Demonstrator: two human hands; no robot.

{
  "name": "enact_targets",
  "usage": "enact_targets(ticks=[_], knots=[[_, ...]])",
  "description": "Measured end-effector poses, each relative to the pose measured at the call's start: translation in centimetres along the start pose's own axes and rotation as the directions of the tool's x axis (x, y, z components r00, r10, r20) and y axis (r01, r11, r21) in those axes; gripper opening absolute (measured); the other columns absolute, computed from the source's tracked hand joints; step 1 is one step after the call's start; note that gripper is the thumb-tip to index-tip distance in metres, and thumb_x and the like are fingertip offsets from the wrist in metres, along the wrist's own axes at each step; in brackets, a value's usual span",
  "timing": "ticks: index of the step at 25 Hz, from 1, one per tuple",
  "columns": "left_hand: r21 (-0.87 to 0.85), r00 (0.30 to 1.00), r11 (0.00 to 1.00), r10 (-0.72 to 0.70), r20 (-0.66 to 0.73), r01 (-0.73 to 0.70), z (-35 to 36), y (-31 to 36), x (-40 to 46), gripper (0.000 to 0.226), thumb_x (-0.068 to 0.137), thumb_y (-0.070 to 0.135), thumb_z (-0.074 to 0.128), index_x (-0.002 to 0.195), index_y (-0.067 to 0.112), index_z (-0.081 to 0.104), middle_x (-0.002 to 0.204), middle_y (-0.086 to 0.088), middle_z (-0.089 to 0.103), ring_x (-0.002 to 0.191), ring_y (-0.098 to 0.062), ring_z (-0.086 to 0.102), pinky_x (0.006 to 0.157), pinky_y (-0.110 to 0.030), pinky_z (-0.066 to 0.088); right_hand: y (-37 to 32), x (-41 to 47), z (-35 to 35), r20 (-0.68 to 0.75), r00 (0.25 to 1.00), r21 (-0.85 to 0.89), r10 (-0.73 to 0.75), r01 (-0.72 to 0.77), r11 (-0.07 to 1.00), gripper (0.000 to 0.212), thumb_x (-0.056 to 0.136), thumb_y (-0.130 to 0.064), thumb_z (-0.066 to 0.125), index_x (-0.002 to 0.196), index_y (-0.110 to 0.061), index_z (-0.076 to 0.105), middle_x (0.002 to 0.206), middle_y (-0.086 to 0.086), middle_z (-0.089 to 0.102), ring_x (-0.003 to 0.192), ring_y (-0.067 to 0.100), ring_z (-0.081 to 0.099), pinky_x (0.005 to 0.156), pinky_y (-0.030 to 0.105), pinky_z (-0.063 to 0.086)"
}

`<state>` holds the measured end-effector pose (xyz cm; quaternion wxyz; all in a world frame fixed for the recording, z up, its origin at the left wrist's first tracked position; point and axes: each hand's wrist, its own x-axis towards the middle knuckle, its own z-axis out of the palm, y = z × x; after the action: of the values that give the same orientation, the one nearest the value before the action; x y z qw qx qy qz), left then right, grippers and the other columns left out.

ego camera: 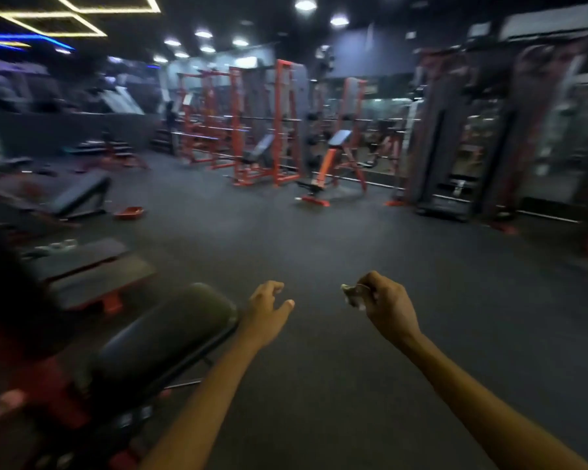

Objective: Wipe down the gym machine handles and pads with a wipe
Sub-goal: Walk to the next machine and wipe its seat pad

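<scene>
Both bare forearms reached forward, side by side, well apart. Left hand (267, 305) held nothing, fingers loosely curled, thumb pointing right, palm turned inward. Right hand (384, 300) was curled into fist, knuckles up, pinching small crumpled pale grey wipe (353, 295) that stuck out on thumb side.

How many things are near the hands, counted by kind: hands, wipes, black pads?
Hands: 2, left hand and right hand
Wipes: 1, the crumpled wipe pinched in the right hand's fingers
Black pads: 1, the black pad beside the left hand
Total: 4
</scene>
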<state>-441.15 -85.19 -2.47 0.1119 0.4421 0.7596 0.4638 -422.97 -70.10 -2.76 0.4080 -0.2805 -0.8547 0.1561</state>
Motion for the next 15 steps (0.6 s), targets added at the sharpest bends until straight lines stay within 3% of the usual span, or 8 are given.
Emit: enact_targets(ticks=[4,7,15], knots=[[-0.134,0.978,0.989,0.091,0.189,-0.066,14.1,7.5,3.0,0.034,0.088,0.009,0.063,0.120,0.000,0.055,0.123,-0.016,0.057,0.112,-0.026,0.056,0.082,-0.017,0.037,11.2,-2.9,-11.8,-0.120,0.980,-0.181,0.160,-0.181,0.967,0.021,0.087,-0.021,0.067,0.073,-0.020,0.051,0.073,-0.004,0.062,0.060,0.015,0.058,0.050,0.041,0.049],[-0.209,0.911,0.970,0.196,0.363,-0.125,23.9,13.2,4.9,0.036,0.089,0.015,0.062,0.122,0.006,0.054,0.126,-0.010,0.057,0.113,-0.022,0.057,0.084,-0.019,0.038,17.1,-5.2,-19.0,-0.256,0.926,-0.234,0.278,-0.338,0.912,0.023,0.086,-0.021,0.068,0.069,-0.017,0.052,0.071,-0.003,0.060,0.061,0.014,0.057,0.052,0.038,0.048],[-0.315,0.758,0.929,0.346,0.553,-0.194,42.4,23.3,13.7,0.033,0.090,0.019,0.060,0.122,0.010,0.054,0.122,-0.005,0.058,0.115,-0.020,0.055,0.084,-0.021,0.039,32.1,-3.0,-28.7,-0.474,0.774,-0.251,0.420,-0.576,0.778,0.022,0.084,-0.014,0.067,0.066,-0.019,0.055,0.072,-0.004,0.060,0.065,0.011,0.059,0.057,0.028,0.047]])
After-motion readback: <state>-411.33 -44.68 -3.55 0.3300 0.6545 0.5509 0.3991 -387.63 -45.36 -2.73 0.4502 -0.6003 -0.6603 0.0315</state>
